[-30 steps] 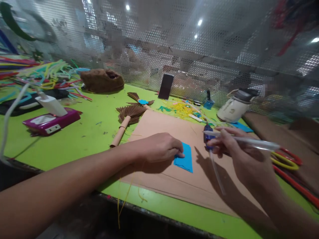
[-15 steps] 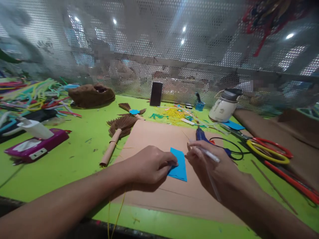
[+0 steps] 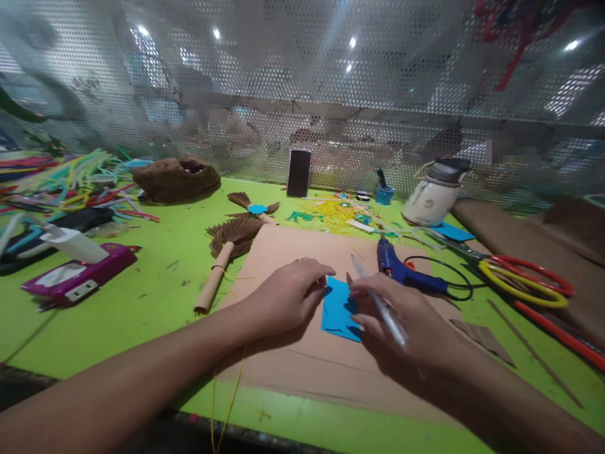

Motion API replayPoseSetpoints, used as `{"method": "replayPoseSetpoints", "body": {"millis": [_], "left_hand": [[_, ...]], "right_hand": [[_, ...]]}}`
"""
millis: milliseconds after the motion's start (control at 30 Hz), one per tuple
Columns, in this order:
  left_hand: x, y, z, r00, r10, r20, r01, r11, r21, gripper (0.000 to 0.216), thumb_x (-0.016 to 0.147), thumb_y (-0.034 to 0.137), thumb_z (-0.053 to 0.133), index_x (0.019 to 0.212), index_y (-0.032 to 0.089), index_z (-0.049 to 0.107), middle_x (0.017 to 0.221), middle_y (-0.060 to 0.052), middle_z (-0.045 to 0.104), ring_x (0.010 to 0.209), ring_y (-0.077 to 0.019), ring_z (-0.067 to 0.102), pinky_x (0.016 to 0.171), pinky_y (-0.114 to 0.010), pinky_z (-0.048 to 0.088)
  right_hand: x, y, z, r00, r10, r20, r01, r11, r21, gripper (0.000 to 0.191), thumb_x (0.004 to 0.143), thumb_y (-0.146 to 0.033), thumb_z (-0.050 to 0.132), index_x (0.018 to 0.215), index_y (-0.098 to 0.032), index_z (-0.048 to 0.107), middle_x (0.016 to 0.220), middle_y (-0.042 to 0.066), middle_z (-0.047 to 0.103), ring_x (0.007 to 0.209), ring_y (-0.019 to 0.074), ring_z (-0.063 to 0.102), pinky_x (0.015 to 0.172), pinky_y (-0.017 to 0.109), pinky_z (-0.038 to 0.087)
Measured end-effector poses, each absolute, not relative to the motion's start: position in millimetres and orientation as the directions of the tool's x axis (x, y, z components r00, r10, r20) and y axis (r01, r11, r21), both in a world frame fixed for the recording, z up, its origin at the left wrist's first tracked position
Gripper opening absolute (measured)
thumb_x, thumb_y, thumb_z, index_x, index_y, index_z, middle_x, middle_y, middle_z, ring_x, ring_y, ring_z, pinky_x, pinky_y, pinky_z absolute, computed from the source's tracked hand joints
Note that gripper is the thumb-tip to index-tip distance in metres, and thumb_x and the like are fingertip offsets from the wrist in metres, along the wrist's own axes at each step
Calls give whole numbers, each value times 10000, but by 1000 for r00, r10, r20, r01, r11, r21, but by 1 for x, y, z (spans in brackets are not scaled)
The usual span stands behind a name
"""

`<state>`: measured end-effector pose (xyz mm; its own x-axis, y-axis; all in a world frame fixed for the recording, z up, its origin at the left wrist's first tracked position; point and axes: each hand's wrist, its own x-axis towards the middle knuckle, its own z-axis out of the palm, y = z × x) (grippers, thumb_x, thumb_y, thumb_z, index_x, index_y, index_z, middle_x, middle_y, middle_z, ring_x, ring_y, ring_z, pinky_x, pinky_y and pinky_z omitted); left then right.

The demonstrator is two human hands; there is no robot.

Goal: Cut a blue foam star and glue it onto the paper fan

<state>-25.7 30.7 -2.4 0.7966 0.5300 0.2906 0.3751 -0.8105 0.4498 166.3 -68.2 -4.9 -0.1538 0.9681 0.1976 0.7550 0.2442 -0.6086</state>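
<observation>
Left hand (image 3: 290, 296) flat, fingers pressing blue paper (image 3: 336, 308) on brown card (image 3: 302, 252). Right hand (image 3: 406, 321) pinching clear pen (image 3: 378, 301), fingertips touching same paper. Blue glue gun (image 3: 401, 270) near.

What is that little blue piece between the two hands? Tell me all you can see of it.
The blue piece is a small, flat sheet, bright blue, like paper or thin foam, roughly rectangular. It lies flat on the brown card sheet that covers the green table. The left hand touches its left edge with its fingertips; the right hand, which holds a clear pen, covers its right side. Its lower corner shows, uncreased.
</observation>
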Motion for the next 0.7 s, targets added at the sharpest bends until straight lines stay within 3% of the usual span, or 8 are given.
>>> {"method": "replayPoseSetpoints", "body": {"millis": [133,300,433,700], "left_hand": [[-24,33,-9,765,592,254,433,-764,478,321,915,229,363,1180,144,522,1126,-100,610,973,-198,559,826,-321,433],[-23,31,-6,750,614,248,457,-750,478,288,910,226,365,1115,148,552,1070,-92,632,942,-204,578,796,-317,438],[-23,29,-2,759,605,239,455,-756,470,249,905,222,371,1009,157,588,963,-76,640,857,-189,581,732,-297,436],[-26,29,-1,779,587,221,406,-741,535,251,886,208,392,1013,158,603,924,-71,651,840,-182,582,738,-291,433]], "right_hand": [[151,-76,0,-209,965,159,858,258,-443,233,803,-238,593,1018,-229,504,898,41,528,815,212,500,671,352,401],[145,-75,-4,-255,945,203,875,315,-368,166,822,-206,560,974,-197,493,894,50,511,827,218,453,670,346,363],[144,-75,-4,-207,957,205,867,277,-414,152,838,-209,533,984,-214,493,875,33,508,807,202,468,671,332,355],[141,-81,-2,-152,970,191,849,227,-478,113,879,-264,478,980,-234,516,856,32,534,782,197,492,670,330,351]]}}
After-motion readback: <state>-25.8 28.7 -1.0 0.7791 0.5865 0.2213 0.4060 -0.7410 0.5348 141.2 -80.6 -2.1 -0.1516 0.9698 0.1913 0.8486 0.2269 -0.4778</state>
